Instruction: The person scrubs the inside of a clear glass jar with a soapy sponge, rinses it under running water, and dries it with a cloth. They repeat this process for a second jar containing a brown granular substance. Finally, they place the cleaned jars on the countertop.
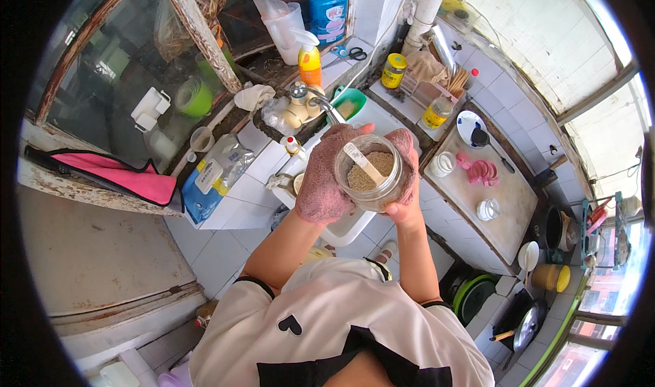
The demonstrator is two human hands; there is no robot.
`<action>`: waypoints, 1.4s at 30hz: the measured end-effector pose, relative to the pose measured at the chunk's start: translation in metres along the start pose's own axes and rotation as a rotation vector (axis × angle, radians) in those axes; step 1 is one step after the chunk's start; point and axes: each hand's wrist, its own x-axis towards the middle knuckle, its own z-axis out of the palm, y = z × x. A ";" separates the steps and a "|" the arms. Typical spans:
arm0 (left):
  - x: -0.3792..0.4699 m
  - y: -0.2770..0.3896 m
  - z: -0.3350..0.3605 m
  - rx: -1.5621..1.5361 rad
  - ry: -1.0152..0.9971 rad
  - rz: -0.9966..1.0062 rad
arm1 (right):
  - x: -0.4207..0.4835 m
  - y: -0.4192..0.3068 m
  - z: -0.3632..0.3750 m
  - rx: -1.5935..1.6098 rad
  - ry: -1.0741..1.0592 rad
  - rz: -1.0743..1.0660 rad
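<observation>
A clear glass jar point(369, 200) of brown granules point(362, 177) is held over the sink, its mouth facing up. A flat pale stick or spoon handle point(366, 163) with markings leans inside it. A dusty-pink cloth point(323, 187) wraps both sides of the jar. My left hand point(366, 128) is mostly hidden under the cloth, pressing it to the jar; a fingertip shows at the far edge. On the other side, my right hand point(403, 212) grips the jar and the cloth's end, its thumb on the glass near the base.
Below is a white sink point(353, 232) with a metal faucet point(330, 109). On the right counter sit a small glass jar point(443, 164), pink rings point(482, 172) and a black ladle point(480, 137). An orange spray bottle point(309, 67) and scissors point(355, 54) lie beyond the faucet.
</observation>
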 end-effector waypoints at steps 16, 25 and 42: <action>0.025 -0.032 -0.001 -0.239 0.242 -0.118 | -0.019 0.018 -0.008 0.346 0.037 0.290; 0.018 -0.034 0.006 -0.382 0.306 -0.094 | -0.014 0.016 0.010 0.286 0.272 0.177; -0.002 -0.008 0.032 -0.530 0.428 -0.189 | -0.004 0.010 0.011 0.193 0.207 0.093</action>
